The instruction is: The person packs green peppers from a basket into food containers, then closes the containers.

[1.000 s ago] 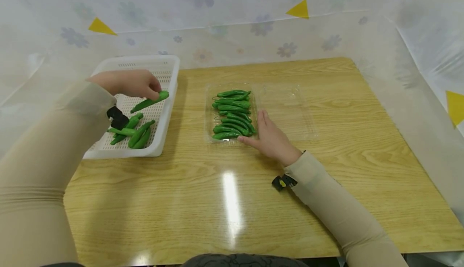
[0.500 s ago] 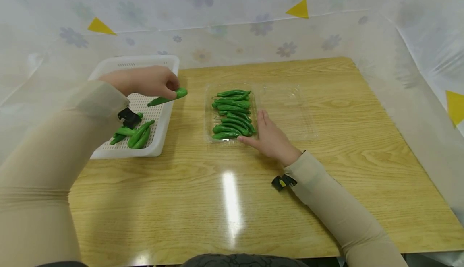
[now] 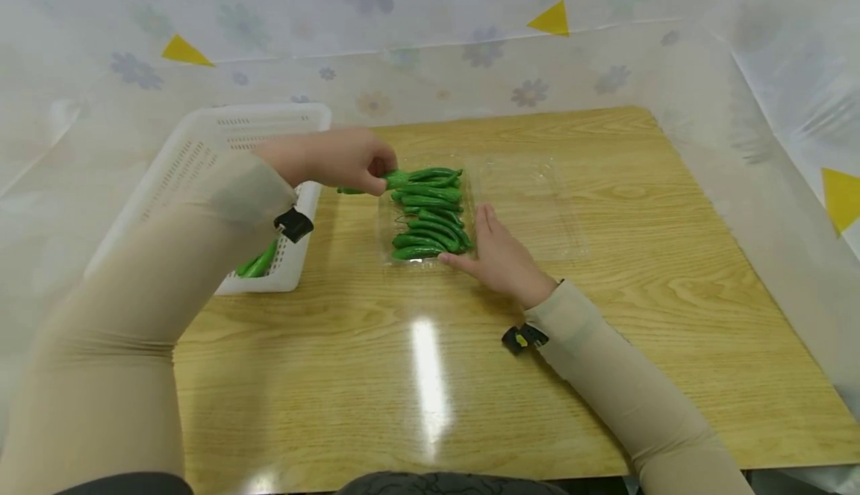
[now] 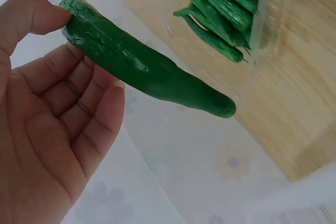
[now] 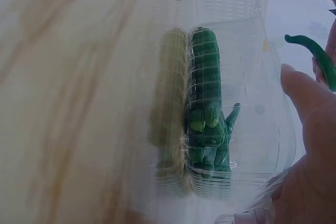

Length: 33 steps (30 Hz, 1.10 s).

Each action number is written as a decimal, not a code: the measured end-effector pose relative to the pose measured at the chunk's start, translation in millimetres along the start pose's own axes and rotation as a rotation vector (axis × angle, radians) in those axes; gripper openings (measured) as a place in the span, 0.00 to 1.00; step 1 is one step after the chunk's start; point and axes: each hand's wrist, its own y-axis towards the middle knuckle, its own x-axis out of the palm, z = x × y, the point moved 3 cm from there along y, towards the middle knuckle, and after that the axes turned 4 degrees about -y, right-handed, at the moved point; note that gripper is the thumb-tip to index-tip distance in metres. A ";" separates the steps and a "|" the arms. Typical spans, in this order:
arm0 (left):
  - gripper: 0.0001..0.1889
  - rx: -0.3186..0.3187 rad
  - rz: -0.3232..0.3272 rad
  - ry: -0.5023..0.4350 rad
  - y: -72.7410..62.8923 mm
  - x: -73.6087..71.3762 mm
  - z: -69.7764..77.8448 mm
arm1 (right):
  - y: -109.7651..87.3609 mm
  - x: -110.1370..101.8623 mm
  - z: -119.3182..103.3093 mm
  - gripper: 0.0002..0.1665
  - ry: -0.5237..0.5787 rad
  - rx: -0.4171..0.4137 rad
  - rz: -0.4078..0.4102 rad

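Between thumb and fingers, my left hand pinches one green pepper by its thick end, above the left edge of a clear plastic box. Several green peppers lie side by side in that box, which stands open with its lid laid out to the right. My right hand rests against the box's front right corner, its fingers straight and the thumb at the front rim. In the right wrist view the box wall shows in front of the palm, and the held pepper appears at the right edge.
A white perforated basket stands at the left of the wooden table. Some green peppers lie in it, partly hidden behind my left arm. A flowered plastic sheet hangs behind the table.
My left hand has carried the green pepper rightward from over the basket to the box's left edge. The right hand has stayed in place at the box.
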 end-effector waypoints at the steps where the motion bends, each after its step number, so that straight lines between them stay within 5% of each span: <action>1: 0.10 0.010 0.002 0.004 2.7 0.9 1.7 | 0.5 0.2 -0.1 0.67 0.001 -0.001 0.000; 10: 0.04 0.086 0.020 0.055 22.2 9.6 13.0 | 2.1 1.0 -1.3 0.67 0.004 -0.004 0.005; 14: 0.02 0.064 0.012 0.083 31.2 14.3 13.5 | 2.0 0.5 -1.7 0.68 -0.003 -0.003 0.009; 23: 0.09 -0.006 -0.012 0.340 54.4 32.2 10.6 | 2.2 1.2 -0.9 0.68 -0.009 -0.014 0.017; 28: 0.05 0.009 -0.004 0.373 65.6 42.1 5.8 | 2.3 1.2 -0.6 0.68 -0.025 -0.017 0.023; 33: 0.15 0.036 0.012 0.427 74.5 51.4 2.1 | 1.6 0.7 -1.1 0.67 -0.038 -0.030 0.035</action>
